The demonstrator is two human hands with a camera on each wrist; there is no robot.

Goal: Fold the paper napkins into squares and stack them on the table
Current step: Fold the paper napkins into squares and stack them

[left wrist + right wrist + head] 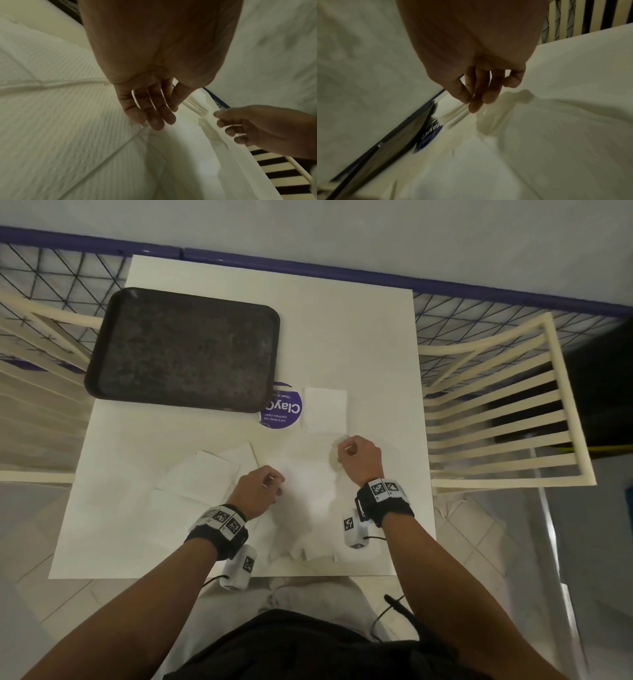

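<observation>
Peeking from under the dark tray (181, 347), which holds nothing, a purple sticker (283, 405) reads "Clay". Left hand (258, 491) and right hand (359, 458) each pinch the unfolded napkin (308, 491); a folded stack (325, 409) lies beyond.

I'm looking at an office pantry; a serving tray (183, 349) and a "keep pantries clean" sticker (283, 407) are sitting on the table (370, 344).

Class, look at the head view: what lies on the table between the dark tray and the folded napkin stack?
A round purple sticker, partly under the tray, left of the stack.
</observation>
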